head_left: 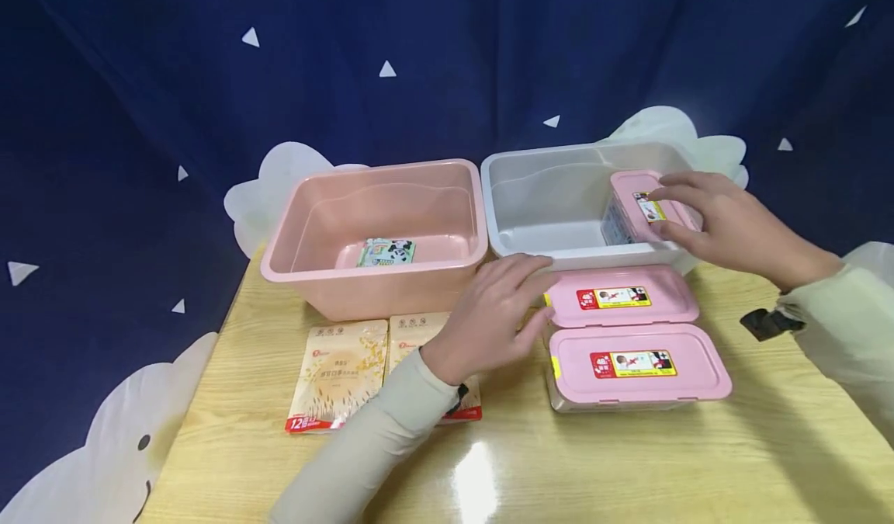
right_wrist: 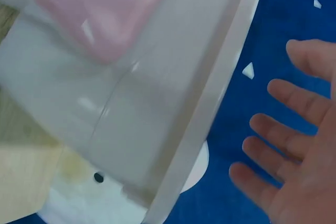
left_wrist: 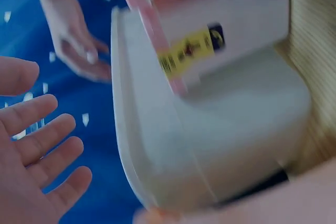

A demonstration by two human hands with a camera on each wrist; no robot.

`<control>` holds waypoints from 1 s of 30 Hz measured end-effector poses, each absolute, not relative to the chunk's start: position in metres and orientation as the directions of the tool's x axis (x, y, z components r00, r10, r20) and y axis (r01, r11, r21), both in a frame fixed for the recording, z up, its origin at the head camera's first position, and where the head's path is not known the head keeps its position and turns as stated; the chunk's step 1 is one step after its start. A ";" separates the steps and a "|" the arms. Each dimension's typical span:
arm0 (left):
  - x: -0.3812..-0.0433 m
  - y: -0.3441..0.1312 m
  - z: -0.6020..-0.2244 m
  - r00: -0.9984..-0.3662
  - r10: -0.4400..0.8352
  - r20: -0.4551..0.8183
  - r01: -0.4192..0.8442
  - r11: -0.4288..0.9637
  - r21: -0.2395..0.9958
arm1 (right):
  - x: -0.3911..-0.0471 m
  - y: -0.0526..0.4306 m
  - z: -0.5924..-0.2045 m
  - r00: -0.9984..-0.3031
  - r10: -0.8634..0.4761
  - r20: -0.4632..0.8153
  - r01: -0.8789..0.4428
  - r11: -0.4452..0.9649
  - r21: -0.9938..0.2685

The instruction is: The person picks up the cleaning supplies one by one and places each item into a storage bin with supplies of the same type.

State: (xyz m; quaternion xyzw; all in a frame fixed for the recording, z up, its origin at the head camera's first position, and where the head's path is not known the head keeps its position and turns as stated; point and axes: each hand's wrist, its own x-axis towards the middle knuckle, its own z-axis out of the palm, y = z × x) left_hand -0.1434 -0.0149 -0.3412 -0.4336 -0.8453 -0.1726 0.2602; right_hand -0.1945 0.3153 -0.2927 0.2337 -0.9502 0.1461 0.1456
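My right hand (head_left: 733, 225) hovers over the right end of the white bin (head_left: 545, 190), fingers spread and apart. Below it, inside that bin, stands a box with a pink lid (head_left: 625, 186); the fingers overlap its lid in the head view. In the right wrist view the fingers (right_wrist: 286, 132) are spread and hold nothing. My left hand (head_left: 496, 318) is in front of the gap between the two bins, fingers loosely extended and holding nothing. Just right of it, two more pink-lidded boxes, a nearer one (head_left: 573, 384) and a farther one (head_left: 667, 299), sit on the table.
A pink bin (head_left: 391, 291) stands left of the white one, with a small panda-printed packet (head_left: 386, 251) inside. Before it lie two beige pouches, one on the left (head_left: 338, 369) and one on the right (head_left: 412, 334), partly behind my left arm. A blue curtain (head_left: 433, 66) hangs behind.
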 end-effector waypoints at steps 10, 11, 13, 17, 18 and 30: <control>-0.152 0.030 -0.335 -0.396 0.786 0.474 0.895 0.447 0.007 | -0.206 0.344 -0.300 -0.894 -0.325 0.309 -0.405 0.881 -0.244; -0.152 0.033 -0.335 -0.398 0.789 0.468 0.895 0.446 0.009 | -0.207 0.346 -0.301 -0.893 -0.322 0.315 -0.404 0.882 -0.244; -0.153 0.037 -0.336 -0.399 0.798 0.452 0.895 0.447 0.002 | -0.208 0.351 -0.303 -0.899 -0.308 0.311 -0.390 0.886 -0.252; -0.150 0.046 -0.337 -0.412 0.815 0.407 0.888 0.459 -0.018 | -0.211 0.358 -0.307 -0.921 -0.278 0.272 -0.350 0.897 -0.269; -0.148 0.048 -0.337 -0.420 0.819 0.390 0.886 0.464 -0.021 | -0.212 0.360 -0.308 -0.924 -0.278 0.262 -0.345 0.900 -0.264; -0.149 0.073 -0.334 -0.484 0.836 0.260 0.868 0.496 0.020 | -0.226 0.385 -0.308 -0.981 -0.192 0.041 -0.195 0.924 -0.328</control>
